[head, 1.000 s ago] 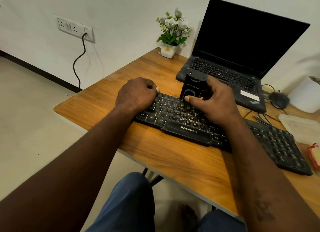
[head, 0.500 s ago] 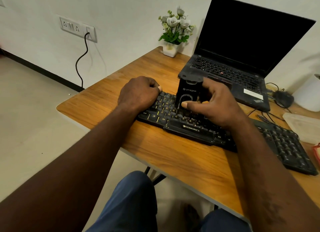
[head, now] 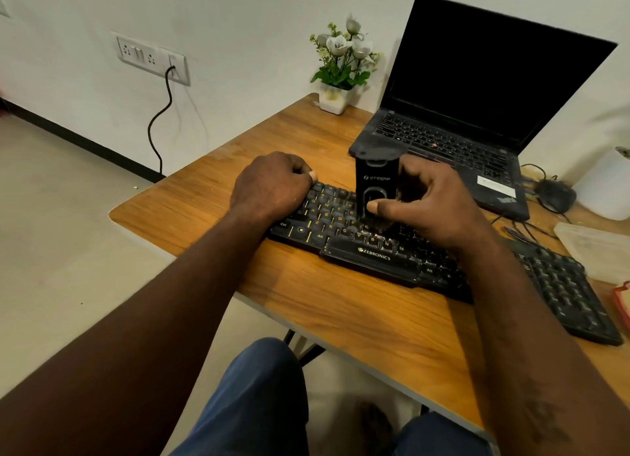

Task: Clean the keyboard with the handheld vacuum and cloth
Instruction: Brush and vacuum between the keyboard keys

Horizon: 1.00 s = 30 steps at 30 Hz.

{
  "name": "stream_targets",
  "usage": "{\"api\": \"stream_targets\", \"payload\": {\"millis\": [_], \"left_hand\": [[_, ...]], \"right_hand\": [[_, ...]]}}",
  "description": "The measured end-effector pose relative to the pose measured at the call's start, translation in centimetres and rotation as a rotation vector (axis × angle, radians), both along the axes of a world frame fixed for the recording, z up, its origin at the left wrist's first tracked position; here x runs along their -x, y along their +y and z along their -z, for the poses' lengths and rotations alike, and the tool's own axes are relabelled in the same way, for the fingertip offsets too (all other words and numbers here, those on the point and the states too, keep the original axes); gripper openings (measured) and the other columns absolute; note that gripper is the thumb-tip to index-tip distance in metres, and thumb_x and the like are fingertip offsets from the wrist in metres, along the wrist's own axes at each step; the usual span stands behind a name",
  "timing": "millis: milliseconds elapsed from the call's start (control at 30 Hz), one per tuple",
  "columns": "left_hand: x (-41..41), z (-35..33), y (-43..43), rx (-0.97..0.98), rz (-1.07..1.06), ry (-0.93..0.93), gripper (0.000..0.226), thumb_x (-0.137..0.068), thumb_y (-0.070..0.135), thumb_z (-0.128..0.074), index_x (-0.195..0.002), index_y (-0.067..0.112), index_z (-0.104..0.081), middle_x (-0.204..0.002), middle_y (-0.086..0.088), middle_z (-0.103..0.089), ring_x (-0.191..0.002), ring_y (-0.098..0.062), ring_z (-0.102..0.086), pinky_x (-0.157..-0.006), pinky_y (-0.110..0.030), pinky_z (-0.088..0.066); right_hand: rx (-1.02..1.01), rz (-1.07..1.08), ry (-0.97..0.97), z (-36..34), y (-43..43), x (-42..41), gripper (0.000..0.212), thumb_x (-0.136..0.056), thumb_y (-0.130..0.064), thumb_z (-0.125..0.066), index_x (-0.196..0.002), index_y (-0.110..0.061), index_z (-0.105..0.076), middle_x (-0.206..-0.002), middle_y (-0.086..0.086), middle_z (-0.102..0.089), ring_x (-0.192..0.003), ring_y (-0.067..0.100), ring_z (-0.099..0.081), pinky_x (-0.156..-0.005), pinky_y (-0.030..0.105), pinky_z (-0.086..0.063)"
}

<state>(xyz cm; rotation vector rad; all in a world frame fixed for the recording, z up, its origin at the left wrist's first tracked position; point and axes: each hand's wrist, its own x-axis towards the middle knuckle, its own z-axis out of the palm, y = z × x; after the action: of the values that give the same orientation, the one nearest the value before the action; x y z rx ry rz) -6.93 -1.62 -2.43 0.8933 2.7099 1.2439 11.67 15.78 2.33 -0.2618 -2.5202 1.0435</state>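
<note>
**Vacuum upright on the keyboard's middle keys**

Wooden desk (head: 358, 322) stands against a white wall, its near-left corner rounded and bare wood open in front of the keyboard (head: 371, 254).

Head view: the black Zebronics keyboard lies slanted across the desk, its right end reaching toward the desk's right side beside a plastic container (head: 600, 251). Behind it sit an open laptop (head: 453, 114) and a small flower pot (head: 335, 97). The left hand (head: 272, 186) is curled into a fist resting on the keyboard's upper-left corner. The right hand (head: 433, 206) wraps around the black handheld vacuum (head: 376, 186), thumb across its front, fingers behind; the vacuum stands upright, its lower end on the middle keys.
</note>
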Motion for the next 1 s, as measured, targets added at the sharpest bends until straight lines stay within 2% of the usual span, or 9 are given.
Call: {"api": "stream_targets", "payload": {"millis": [233, 300, 400, 567, 700, 800, 900, 933, 1000], "left_hand": [[0.2, 0.0, 0.0, 0.005, 0.006, 0.005, 0.022, -0.097, 0.05, -0.06, -0.094, 0.034, -0.075, -0.093, 0.015, -0.071, -0.088, -0.009, -0.064, -0.075, -0.032, -0.048], [0.33, 0.09, -0.01, 0.002, 0.008, 0.006, 0.022, -0.096, 0.05, -0.061, -0.092, 0.034, -0.075, -0.09, 0.015, -0.071, -0.087, -0.008, -0.064, -0.074, -0.031, -0.048], [0.26, 0.02, 0.02, -0.006, 0.013, -0.003, 0.022, -0.097, 0.049, -0.061, -0.093, 0.033, -0.075, -0.092, 0.015, -0.072, -0.088, -0.008, -0.064, -0.078, -0.034, -0.051], [0.47, 0.15, 0.03, -0.005, 0.014, 0.003, 0.021, -0.097, 0.05, -0.061, -0.094, 0.034, -0.075, -0.092, 0.016, -0.071, -0.087, -0.005, -0.063, -0.073, -0.031, -0.047], [0.39, 0.09, 0.11, -0.003, 0.012, -0.003, 0.021, -0.097, 0.05, -0.061, -0.094, 0.034, -0.075, -0.093, 0.016, -0.07, -0.088, -0.006, -0.062, -0.073, -0.032, -0.046], [0.34, 0.03, 0.04, 0.002, 0.013, 0.007, 0.02, -0.098, 0.05, -0.06, -0.091, 0.035, -0.073, -0.092, 0.016, -0.069, -0.088, -0.005, -0.062, -0.072, -0.031, -0.043], [0.35, -0.03, 0.04, 0.003, 0.014, 0.0, 0.02, -0.098, 0.049, -0.061, -0.092, 0.035, -0.073, -0.094, 0.016, -0.07, -0.089, -0.007, -0.062, -0.074, -0.032, -0.045], [0.32, -0.05, 0.06, 0.002, 0.015, -0.001, 0.02, -0.098, 0.049, -0.061, -0.093, 0.035, -0.074, -0.094, 0.016, -0.07, -0.09, -0.008, -0.063, -0.075, -0.032, -0.046], [0.29, -0.05, 0.05, -0.001, 0.017, 0.002, 0.02, -0.098, 0.049, -0.061, -0.092, 0.035, -0.074, -0.093, 0.016, -0.07, -0.09, -0.008, -0.063, -0.075, -0.032, -0.045]], "right_hand": [[-0.02, -0.002, 0.006, 0.04, -0.33, 0.51, 0.034, -0.082, -0.023, -0.087, -0.113, -0.026, -0.072, -0.099, -0.003, -0.076, -0.089, 0.023, -0.073, -0.081, 0.046, -0.064], [0.004, -0.061, -0.019, -0.02, -0.36, 0.31, 0.03, -0.083, -0.02, -0.086, -0.11, -0.024, -0.074, -0.095, -0.001, -0.076, -0.086, 0.024, -0.072, -0.076, 0.038, -0.062], [-0.059, 0.052, 0.051, 0.26, -0.25, 0.57, 0.032, -0.084, -0.026, -0.085, -0.114, -0.025, -0.074, -0.093, -0.006, -0.075, -0.082, 0.018, -0.071, -0.069, 0.03, -0.059], [0.017, -0.042, 0.001, -0.02, -0.22, 0.39, 0.024, -0.083, -0.025, -0.087, -0.104, -0.028, -0.075, -0.091, 0.006, -0.075, -0.083, 0.03, -0.072, -0.073, 0.042, -0.062], [-0.052, 0.043, 0.046, -0.07, -0.22, 0.53, 0.024, -0.084, -0.029, -0.085, -0.105, -0.032, -0.073, -0.083, -0.007, -0.072, -0.073, 0.013, -0.068, -0.062, 0.023, -0.053], [0.023, -0.005, -0.007, -0.26, -0.11, 0.22, 0.022, -0.084, -0.026, -0.086, -0.103, -0.026, -0.074, -0.089, 0.002, -0.075, -0.08, 0.024, -0.073, -0.069, 0.035, -0.062], [-0.016, 0.055, 0.045, -0.26, -0.16, 0.14, 0.023, -0.085, -0.027, -0.084, -0.105, -0.029, -0.074, -0.085, -0.004, -0.075, -0.076, 0.014, -0.071, -0.064, 0.025, -0.057], [0.003, 0.057, 0.047, -0.28, -0.1, 0.09, 0.023, -0.085, -0.026, -0.084, -0.105, -0.028, -0.074, -0.086, -0.003, -0.075, -0.078, 0.014, -0.072, -0.065, 0.028, -0.059], [0.072, 0.007, -0.002, -0.42, -0.01, -0.15, 0.019, -0.084, -0.021, -0.085, -0.101, -0.022, -0.074, -0.09, 0.008, -0.075, -0.084, 0.031, -0.074, -0.073, 0.047, -0.064]]}}
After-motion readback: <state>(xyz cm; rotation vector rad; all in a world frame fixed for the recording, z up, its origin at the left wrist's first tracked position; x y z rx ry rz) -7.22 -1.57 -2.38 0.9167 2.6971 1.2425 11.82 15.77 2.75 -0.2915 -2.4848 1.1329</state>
